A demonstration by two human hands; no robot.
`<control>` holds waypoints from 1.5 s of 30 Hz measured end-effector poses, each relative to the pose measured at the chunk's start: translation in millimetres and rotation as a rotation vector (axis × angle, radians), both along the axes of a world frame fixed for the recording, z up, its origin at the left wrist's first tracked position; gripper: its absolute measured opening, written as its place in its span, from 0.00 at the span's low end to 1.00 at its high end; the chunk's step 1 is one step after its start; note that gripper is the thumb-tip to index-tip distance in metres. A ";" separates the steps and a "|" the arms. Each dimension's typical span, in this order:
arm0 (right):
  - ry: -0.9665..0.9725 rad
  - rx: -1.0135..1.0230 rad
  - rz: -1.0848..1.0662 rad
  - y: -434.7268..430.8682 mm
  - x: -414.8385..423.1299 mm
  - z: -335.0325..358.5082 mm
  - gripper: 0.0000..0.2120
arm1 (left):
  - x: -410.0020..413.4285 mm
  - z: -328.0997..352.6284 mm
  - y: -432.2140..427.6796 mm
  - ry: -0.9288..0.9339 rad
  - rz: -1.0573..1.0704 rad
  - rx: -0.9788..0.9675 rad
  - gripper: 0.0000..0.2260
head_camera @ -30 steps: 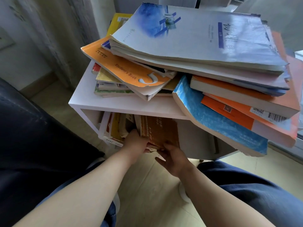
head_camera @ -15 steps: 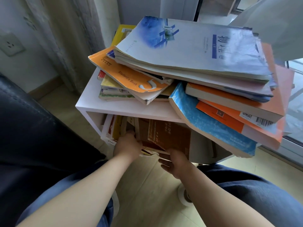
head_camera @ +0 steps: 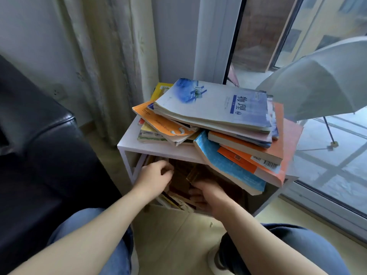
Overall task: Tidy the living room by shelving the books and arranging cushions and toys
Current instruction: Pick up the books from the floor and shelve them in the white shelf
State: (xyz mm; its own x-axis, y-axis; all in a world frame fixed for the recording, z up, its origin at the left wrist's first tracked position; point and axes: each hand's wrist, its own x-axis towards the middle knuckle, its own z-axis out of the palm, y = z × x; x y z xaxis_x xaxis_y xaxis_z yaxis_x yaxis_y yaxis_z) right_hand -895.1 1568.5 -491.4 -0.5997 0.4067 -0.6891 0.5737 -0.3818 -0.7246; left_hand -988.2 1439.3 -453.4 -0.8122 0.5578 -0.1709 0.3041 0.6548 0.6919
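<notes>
The lower compartment of the white shelf (head_camera: 151, 149) holds books standing on edge, packed at its left side. My left hand (head_camera: 155, 175) is at their tops with its fingers curled in; blur keeps me from telling whether they grip one or only rest there. Just to the right, my right hand (head_camera: 208, 195) has its fingers curled round the near edge of a brown book (head_camera: 195, 173), which leans tilted inside the compartment.

On the shelf's top lies a loose pile: a blue-and-white book (head_camera: 214, 104) uppermost, an orange book (head_camera: 164, 124) jutting left, a light-blue book (head_camera: 224, 165) sagging over the near right edge. A dark sofa (head_camera: 39, 145) stands left, a curtain (head_camera: 107, 66) behind, and an open umbrella (head_camera: 321, 84) beyond the glass door (head_camera: 337, 175) on the right.
</notes>
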 end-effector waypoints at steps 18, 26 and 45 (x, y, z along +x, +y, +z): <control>0.120 1.165 0.195 64.1 -5.7 155.5 0.15 | -14.7 125.5 52.1 0.418 -0.090 -0.066 0.12; -0.108 1.422 0.364 88.0 -13.5 136.3 0.19 | -50.1 106.9 101.7 0.417 -0.401 -0.354 0.25; 0.276 1.168 -0.145 116.1 -19.8 127.5 0.34 | -65.7 120.4 139.5 0.780 -0.599 -0.615 0.16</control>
State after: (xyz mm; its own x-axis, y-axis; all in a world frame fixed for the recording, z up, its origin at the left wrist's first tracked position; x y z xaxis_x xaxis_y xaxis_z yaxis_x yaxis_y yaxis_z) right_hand -914.8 1684.5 -363.9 -0.5663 0.7741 0.2832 0.3513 0.5375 -0.7666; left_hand -1053.9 1578.8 -333.1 -0.4506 0.8851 -0.1162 0.8828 0.4225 -0.2054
